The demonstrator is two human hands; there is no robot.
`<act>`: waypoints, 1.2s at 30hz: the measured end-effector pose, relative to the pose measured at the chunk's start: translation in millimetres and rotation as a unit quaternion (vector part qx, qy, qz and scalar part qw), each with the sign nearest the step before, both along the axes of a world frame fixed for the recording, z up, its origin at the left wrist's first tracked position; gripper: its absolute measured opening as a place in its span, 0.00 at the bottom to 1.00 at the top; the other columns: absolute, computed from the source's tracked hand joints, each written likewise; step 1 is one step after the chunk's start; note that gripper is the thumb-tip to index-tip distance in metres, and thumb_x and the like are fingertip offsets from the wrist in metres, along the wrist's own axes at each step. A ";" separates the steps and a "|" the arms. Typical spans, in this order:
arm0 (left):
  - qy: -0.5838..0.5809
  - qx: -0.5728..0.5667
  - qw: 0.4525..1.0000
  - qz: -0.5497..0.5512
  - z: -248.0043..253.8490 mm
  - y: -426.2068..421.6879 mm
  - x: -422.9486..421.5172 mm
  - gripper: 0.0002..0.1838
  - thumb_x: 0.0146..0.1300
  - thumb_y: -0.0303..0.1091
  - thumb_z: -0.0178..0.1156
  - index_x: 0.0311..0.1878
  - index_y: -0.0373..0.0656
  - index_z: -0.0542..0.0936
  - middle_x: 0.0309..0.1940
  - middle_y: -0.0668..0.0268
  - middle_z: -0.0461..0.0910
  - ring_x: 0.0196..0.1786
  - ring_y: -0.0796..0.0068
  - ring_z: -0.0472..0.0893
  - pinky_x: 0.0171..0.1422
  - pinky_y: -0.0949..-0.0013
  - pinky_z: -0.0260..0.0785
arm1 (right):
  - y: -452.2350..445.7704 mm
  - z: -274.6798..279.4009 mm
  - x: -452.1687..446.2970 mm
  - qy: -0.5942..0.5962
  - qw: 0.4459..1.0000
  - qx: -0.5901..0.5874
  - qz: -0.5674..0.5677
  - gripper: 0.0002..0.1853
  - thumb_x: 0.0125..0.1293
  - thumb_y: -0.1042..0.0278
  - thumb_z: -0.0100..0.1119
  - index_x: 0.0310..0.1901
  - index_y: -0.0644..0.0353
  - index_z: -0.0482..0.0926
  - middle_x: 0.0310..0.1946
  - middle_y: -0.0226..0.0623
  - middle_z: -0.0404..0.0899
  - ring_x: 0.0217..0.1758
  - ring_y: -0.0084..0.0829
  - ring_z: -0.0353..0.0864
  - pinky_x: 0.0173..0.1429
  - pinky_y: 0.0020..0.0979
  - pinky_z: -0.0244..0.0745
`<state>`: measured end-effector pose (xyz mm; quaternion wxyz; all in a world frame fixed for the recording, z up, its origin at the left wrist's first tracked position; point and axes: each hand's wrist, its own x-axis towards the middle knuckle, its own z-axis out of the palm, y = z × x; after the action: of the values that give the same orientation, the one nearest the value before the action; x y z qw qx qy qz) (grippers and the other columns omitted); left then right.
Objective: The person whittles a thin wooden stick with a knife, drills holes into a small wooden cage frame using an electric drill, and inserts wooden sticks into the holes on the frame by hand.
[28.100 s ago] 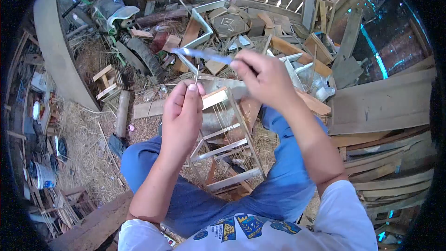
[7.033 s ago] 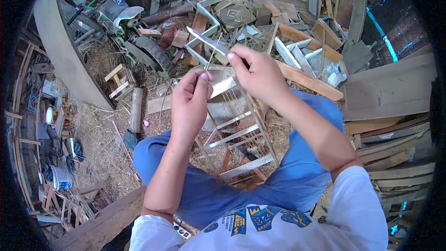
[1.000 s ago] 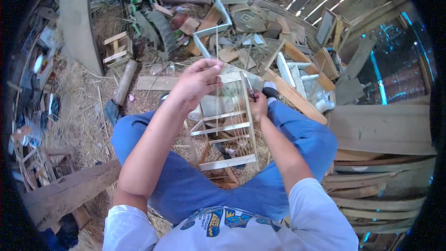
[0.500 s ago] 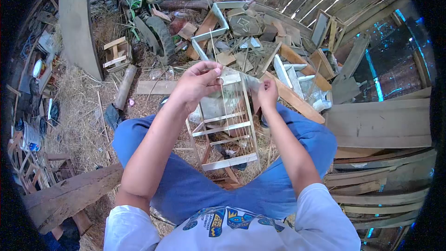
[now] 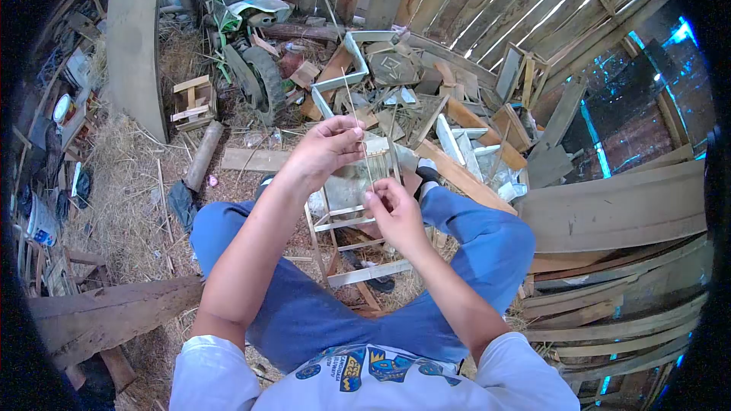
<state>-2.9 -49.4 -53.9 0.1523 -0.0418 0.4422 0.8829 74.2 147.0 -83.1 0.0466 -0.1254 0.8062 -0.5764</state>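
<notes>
A thin wooden stick [image 5: 349, 93] rises past the fingers of my left hand [image 5: 326, 154], which pinches it. My right hand [image 5: 396, 215] is closed at the lower end of the same stick, thumb and fingertips together. Below and behind both hands, a slatted light-wood frame [image 5: 369, 272] stands between my bent legs. Its upper end has a pale block [image 5: 375, 145] between the side rails. My right hand and forearm hide part of the frame's right side.
Scrap wood and a white angled frame [image 5: 352, 49] lie ahead. A long plank [image 5: 461, 179] lies beyond my right knee. A tyre [image 5: 270, 91] stands at the upper left, near a small wooden crate [image 5: 190, 99]. Stacked boards [image 5: 609, 213] are on the right.
My right hand has moved left and down, from the frame's upper right corner to the lower part of the stick. My left hand stays pinched on the stick, slightly lower in view.
</notes>
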 end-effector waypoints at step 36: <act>0.323 -0.556 0.711 0.285 -9.5 -6.7 3.5 0.06 0.70 0.31 0.58 0.41 0.37 0.75 0.36 0.48 0.79 0.40 0.41 0.79 0.43 0.49 0.70 | -4.6 16.1 57.5 -0.044 0.991 0.107 -0.065 0.06 0.71 0.66 0.61 0.40 0.59 0.81 0.26 0.32 0.87 0.24 0.20 0.82 0.29 0.27 0.72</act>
<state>0.6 -56.1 -63.4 -0.3097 0.0445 0.8425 0.4386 131.7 142.5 -67.0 0.0576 -0.0410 0.8667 -0.4939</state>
